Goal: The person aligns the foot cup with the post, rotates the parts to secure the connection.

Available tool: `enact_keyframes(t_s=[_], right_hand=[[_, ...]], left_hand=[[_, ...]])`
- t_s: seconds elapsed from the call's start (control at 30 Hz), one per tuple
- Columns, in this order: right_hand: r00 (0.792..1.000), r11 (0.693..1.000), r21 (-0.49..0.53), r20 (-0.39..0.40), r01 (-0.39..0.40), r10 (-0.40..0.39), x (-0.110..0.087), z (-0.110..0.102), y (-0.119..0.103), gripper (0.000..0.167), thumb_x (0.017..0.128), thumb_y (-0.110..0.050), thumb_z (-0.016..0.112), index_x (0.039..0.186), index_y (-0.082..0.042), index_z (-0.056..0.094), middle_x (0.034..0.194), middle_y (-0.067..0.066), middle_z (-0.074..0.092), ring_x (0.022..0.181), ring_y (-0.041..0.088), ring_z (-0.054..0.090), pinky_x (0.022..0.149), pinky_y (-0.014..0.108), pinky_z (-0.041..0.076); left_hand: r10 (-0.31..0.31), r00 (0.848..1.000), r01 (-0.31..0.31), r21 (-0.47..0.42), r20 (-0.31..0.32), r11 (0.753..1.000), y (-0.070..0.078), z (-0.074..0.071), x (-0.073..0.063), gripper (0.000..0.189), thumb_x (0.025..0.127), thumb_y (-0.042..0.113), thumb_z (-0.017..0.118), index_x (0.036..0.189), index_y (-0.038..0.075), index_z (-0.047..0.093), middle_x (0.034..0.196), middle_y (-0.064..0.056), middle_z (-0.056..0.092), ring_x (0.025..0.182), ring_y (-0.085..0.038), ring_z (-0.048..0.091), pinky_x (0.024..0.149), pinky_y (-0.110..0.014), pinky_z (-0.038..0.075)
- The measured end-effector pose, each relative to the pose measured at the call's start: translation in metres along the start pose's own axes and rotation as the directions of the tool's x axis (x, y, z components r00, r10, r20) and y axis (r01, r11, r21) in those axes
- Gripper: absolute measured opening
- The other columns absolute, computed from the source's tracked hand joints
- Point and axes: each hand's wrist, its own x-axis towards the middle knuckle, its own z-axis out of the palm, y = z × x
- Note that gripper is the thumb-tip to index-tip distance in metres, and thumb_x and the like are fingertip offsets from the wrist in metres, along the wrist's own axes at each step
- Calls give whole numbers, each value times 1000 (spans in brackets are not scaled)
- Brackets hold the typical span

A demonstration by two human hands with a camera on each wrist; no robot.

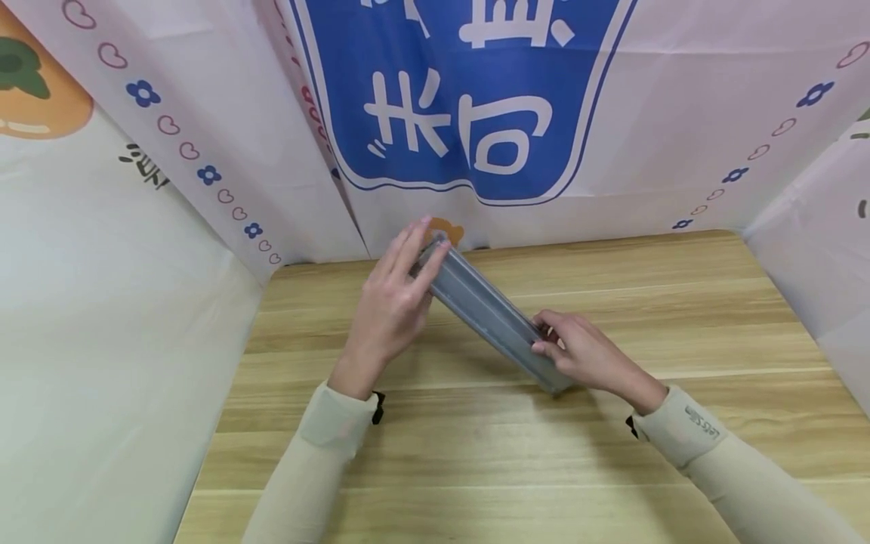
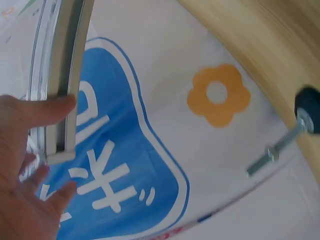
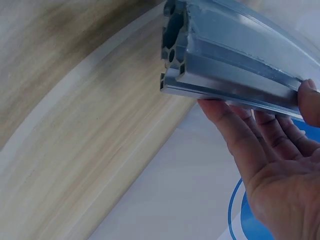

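Observation:
A silver-grey aluminium extrusion (image 1: 491, 321) slants above the wooden table, its left end higher than its right. Near the upper end, my left hand (image 1: 394, 302) holds it between thumb and fingers; in the left wrist view the thumb (image 2: 50, 111) lies across its grooved side. Closer to the lower end, my right hand (image 1: 586, 351) grips it with the thumb on one side and fingers on the other. The right wrist view shows the hollow, slotted end of the extrusion (image 3: 235, 60), with the right fingers (image 3: 232, 132) beneath it.
The wood-grain table (image 1: 476, 468) meets a white printed cloth (image 1: 646, 136) at the back and sides. A blue sign with white characters (image 1: 462, 113) is on the back cloth. A threaded rod with a black end (image 2: 280, 145) shows in the left wrist view.

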Motion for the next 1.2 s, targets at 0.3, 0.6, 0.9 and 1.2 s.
enact_keyframes(t_s=[0.3, 0.6, 0.9, 1.2], right_hand=[[998, 997, 80, -56, -3, 7, -2, 4, -5, 22, 98, -7, 71, 119, -2, 67, 102, 10, 76, 91, 20, 70, 71, 27, 60], [996, 995, 98, -91, 7, 2, -4, 9, -5, 23, 98, -7, 72, 120, -3, 66, 101, 8, 75, 92, 20, 69, 70, 26, 58], [995, 989, 148, -101, 2, 13, -6, 14, -4, 25, 98, -7, 71, 122, -1, 65, 106, 10, 74, 98, 26, 70, 78, 35, 65], [993, 984, 176, -118, 15, 6, -6, 16, -5, 27, 98, -7, 71, 124, 0, 64, 109, 12, 73, 103, 30, 71, 80, 36, 66]], left_hand=[[-245, 966, 212, -297, -79, 931, 15, 7, 2, 88, 83, -6, 77, 160, -5, 34, 162, -26, 45, 133, -39, 63, 87, -38, 65], [-298, 941, 172, -531, -161, 830, 19, 11, 6, 81, 89, -6, 66, 159, -16, 25, 149, -33, 56, 122, -41, 71, 97, -37, 64], [-387, 919, 210, -740, -74, 639, 27, 7, 14, 74, 98, 4, 69, 159, -11, 30, 141, -30, 64, 113, -39, 75, 88, -34, 66], [-546, 833, 342, -860, 91, 378, 33, 3, 23, 65, 96, 1, 72, 153, -10, 43, 130, -29, 70, 117, -39, 72, 88, -27, 65]])
